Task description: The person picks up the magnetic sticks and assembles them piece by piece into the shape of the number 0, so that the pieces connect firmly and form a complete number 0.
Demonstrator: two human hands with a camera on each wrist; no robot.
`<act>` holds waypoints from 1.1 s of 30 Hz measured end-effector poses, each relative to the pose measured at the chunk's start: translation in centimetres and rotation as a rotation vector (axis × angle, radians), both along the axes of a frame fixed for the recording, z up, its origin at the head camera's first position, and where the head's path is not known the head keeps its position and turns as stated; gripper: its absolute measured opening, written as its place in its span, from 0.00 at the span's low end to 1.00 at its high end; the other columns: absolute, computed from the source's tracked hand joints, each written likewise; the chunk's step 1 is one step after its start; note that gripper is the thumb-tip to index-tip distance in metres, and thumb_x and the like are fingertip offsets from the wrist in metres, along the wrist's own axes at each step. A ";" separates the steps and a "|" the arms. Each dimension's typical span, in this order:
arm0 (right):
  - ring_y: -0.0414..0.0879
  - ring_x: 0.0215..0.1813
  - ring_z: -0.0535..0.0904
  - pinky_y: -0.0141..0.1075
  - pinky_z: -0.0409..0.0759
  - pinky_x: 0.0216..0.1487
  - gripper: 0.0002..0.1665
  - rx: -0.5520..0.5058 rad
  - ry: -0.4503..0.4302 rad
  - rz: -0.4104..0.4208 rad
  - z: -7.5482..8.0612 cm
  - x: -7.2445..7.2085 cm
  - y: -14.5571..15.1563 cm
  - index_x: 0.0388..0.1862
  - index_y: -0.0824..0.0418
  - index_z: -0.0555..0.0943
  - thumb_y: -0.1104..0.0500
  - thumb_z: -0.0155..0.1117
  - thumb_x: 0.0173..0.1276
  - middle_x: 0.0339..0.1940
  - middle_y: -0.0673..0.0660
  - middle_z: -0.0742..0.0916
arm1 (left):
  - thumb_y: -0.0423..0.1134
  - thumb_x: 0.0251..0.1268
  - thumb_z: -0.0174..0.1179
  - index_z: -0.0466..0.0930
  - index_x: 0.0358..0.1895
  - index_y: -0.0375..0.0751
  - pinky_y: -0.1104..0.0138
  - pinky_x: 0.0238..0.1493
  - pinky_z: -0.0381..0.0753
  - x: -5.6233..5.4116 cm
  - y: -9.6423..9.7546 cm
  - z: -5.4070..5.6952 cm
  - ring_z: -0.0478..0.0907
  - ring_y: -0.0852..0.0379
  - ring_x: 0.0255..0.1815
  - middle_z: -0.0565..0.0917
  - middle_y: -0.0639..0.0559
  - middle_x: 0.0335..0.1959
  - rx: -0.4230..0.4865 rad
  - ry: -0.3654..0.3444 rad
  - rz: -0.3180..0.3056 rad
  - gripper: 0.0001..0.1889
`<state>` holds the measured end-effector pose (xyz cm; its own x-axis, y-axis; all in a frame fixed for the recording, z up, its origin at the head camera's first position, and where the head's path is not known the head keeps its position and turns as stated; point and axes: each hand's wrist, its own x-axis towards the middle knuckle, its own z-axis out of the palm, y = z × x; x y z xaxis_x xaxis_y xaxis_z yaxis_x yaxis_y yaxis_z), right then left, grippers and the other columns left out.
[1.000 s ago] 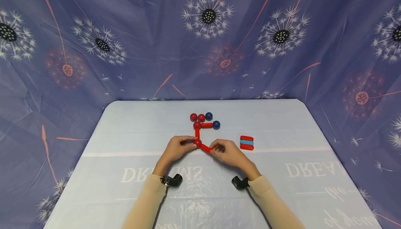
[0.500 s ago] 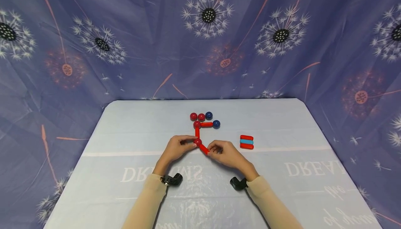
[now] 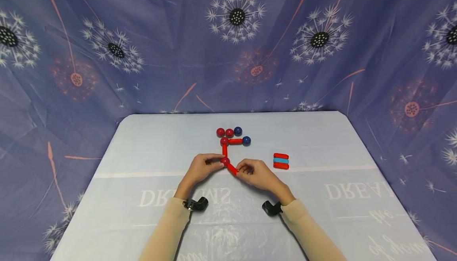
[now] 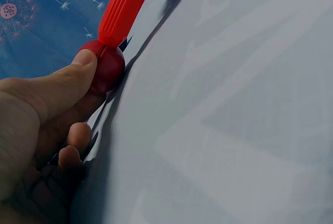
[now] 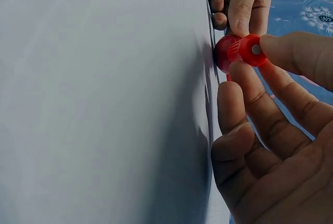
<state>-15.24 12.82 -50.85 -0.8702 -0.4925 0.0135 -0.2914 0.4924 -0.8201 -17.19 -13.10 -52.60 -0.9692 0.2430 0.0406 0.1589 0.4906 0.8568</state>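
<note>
My left hand [image 3: 202, 168] pinches a red ball [image 4: 106, 67] between thumb and fingers. A ridged red rod [image 4: 125, 10] touches that ball and slants toward the lower right in the head view. Thumb and fingers of my right hand [image 3: 258, 175] pinch the rod's free end, where the right wrist view shows a small grey disc. From the same ball another red rod [image 3: 224, 150] runs away to a second red ball [image 3: 224, 141]. A third red rod [image 3: 235, 141] joins that ball to a dark blue ball [image 3: 246, 141] on the right.
Behind the joined pieces sit two loose red balls [image 3: 220, 132] and a dark blue ball [image 3: 238, 131] in a row. Two red rods and a light blue rod [image 3: 281, 160] lie stacked side by side to the right. A pale cloth covers the table [image 3: 160, 134].
The right hand has swung the slanting red rod's free end slightly left and toward me, so it slopes more steeply. My left hand stays on the ball.
</note>
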 end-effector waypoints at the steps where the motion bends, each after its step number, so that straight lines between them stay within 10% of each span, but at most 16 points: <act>1: 0.40 0.38 0.81 0.33 0.81 0.43 0.05 0.003 -0.003 -0.001 0.0 0.0 0.0 0.44 0.53 0.86 0.59 0.69 0.70 0.35 0.45 0.86 | 0.43 0.63 0.74 0.91 0.53 0.51 0.69 0.33 0.73 0.0 0.0 0.0 0.75 0.61 0.29 0.90 0.54 0.41 0.002 0.002 0.000 0.15; 33: 0.42 0.38 0.81 0.33 0.81 0.44 0.05 0.011 -0.011 0.003 -0.2 0.2 0.0 0.45 0.52 0.86 0.58 0.69 0.71 0.35 0.44 0.86 | 0.43 0.62 0.74 0.91 0.53 0.52 0.70 0.30 0.71 0.1 0.0 -0.2 0.73 0.61 0.27 0.86 0.56 0.31 0.013 -0.008 0.003 0.15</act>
